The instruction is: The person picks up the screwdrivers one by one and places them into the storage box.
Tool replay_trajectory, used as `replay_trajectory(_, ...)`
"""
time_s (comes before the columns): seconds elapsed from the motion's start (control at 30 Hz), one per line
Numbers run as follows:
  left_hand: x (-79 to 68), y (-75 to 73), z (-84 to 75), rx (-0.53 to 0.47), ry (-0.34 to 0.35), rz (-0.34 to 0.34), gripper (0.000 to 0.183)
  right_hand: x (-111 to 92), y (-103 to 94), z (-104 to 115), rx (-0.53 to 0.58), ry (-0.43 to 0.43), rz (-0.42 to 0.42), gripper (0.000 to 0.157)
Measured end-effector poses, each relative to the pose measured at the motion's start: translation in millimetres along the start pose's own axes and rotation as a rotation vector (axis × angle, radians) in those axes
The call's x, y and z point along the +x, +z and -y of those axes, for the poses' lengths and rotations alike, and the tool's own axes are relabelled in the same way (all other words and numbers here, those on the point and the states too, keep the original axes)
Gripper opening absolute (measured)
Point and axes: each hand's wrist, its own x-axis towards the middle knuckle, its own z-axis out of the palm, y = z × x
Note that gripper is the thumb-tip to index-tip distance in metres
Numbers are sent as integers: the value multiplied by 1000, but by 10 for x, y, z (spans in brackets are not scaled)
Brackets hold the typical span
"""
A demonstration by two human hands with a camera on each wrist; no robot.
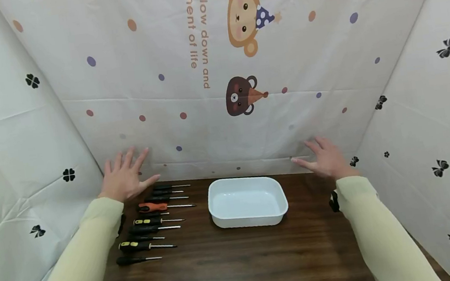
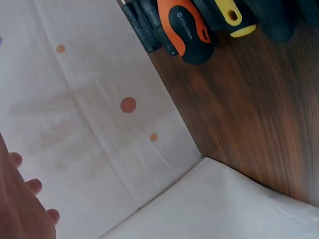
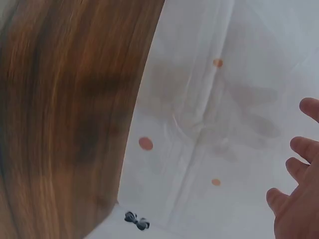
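Observation:
My left hand (image 1: 122,178) is raised with fingers spread, in front of the back cloth above the far end of a row of screwdrivers. Nothing is in it. Several screwdrivers lie side by side on the left of the table, handles to the left; among them are an orange and black screwdriver (image 1: 153,207) and a black and yellow screwdriver (image 1: 136,246). Over the table's far right edge my right hand (image 1: 329,159) is held up, fingers extended and holding nothing. Between the hands, at the back middle, stands a white rectangular tray (image 1: 250,222) with a bare inside.
Printed white cloth (image 1: 189,131) rises behind the dark wooden table (image 1: 241,266). More cloth stands along the left side (image 1: 17,153) and the right side (image 1: 412,135). The screwdriver handles lie near the left cloth.

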Motion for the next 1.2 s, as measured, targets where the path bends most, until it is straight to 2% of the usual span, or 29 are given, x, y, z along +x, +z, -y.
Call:
replay_trajectory(0.23, -101, 84, 5, -9, -6, -51, 95, -49, 142, 47, 103, -44, -5, 92)
replay_trajectory(0.4, -182, 171, -8, -14, -21, -68, 94, -102, 244, 89, 165, -42, -13, 89)
replay_trajectory(0.53, -279, 177, -36, -26, -47, -70, 94, -137, 333, 116, 203, -21, -48, 87)
replay_trajectory(0.83, -527, 231, -85, -56, -32, -119, 92, -238, 584, 140, 371, 17, -66, 82)
replay_trajectory(0.97, -630, 284, -103, -59, -22, -138, 92, -285, 663, 180, 458, 44, -54, 78)
replay_trajectory(1.2, -807, 323, -164, -86, 6, -181, 87, -357, 780, 262, 613, 129, -6, 79)
